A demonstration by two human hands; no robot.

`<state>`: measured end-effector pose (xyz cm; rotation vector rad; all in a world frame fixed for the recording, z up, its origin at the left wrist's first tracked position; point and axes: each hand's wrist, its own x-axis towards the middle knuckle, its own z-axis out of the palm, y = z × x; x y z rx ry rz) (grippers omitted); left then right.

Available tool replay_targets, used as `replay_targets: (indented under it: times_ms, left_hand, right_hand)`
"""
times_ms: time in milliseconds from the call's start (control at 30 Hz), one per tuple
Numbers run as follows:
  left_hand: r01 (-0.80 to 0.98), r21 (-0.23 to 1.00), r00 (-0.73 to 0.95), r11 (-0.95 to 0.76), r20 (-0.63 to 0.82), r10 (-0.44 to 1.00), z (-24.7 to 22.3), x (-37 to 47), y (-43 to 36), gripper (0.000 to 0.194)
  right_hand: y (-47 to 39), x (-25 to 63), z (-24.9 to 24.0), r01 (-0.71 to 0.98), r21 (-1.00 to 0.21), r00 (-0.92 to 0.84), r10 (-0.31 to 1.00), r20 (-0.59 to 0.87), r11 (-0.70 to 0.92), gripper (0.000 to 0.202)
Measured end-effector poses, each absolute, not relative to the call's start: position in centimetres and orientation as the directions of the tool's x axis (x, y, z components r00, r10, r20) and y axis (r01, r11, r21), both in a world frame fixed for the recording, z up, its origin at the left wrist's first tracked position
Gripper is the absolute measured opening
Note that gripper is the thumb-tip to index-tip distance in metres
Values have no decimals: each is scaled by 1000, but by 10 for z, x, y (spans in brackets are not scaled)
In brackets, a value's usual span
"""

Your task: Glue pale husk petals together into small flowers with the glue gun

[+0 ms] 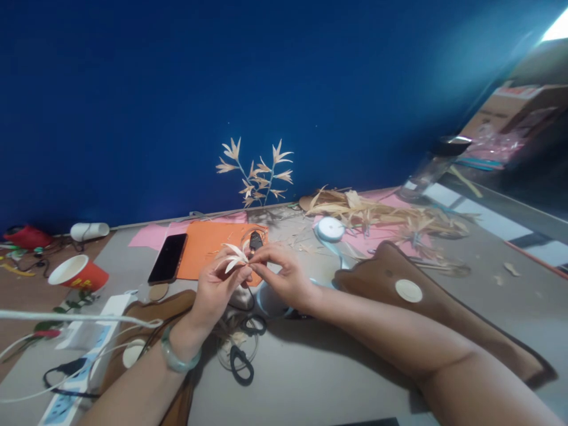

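Note:
Between my two hands, above the table, is a small flower of pale dried husk petals (pixel 235 257). My left hand (pixel 217 290) pinches it at the base, petals fanning out over the fingers. My right hand (pixel 284 275) is closed at the same base, thumb and forefinger pressed together; what exactly sits in those fingertips is too small to tell. Just below the hands lie black-handled scissors (pixel 242 364), their blades partly hidden. Behind them stand stems of similar dried flowers (pixel 261 171) against the blue wall. An orange sheet (pixel 204 239) lies beneath and beyond my hands.
Left are a phone (pixel 167 258), a red paper cup (pixel 80 275) and a power strip (pixel 84 373) with cables. A ribbon spool (pixel 331 229) and a pile of dried husks (pixel 355 207) lie at the back right. A brown cushion-like piece (pixel 426 307) lies beside my right forearm.

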<state>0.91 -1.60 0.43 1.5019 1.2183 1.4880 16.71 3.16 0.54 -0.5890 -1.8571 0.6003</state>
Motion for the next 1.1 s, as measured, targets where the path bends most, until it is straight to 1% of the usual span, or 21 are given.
replay_targets:
  times_ms: [67,267,433,667,800,900,1000,1100]
  left_hand:
    - [128,941,-85,-314,326,942,4,9,-16,25]
    - [53,958,-89,-280,284,955,4,10,-16,19]
    - [85,952,-108,-293,301,948,3,9,-17,17]
    - [193,872,-81,-450,471,878,8,11,-19,10]
    - [273,807,-72,-524,561,825,11,11,-21,11]
    - [328,756,-74,-567,619,782,8,7,-20,3]
    - [350,730,-80,-587,648,758,2,3,-17,7]
    - [375,693,-71,-616,684,726,-1,0,-14,8]
  right_hand:
    - [32,167,4,98,-649,-338,638,692,755,8]
    - [33,166,3,86,-651,-337,637,693,754,4]
    - [33,167,5,68,-640,-330,622,710,765,6]
    - [34,167,2,65,-651,-338,630,699,757,5]
    - [34,166,2,51,-657,-343,631,696,752,3]
    - [34,165,1,60,-669,-330,647,687,741,3]
    - [32,166,3,71,-703,-296,687,663,708,10]
    - [29,169,9,51,-717,-290,697,656,695,11]
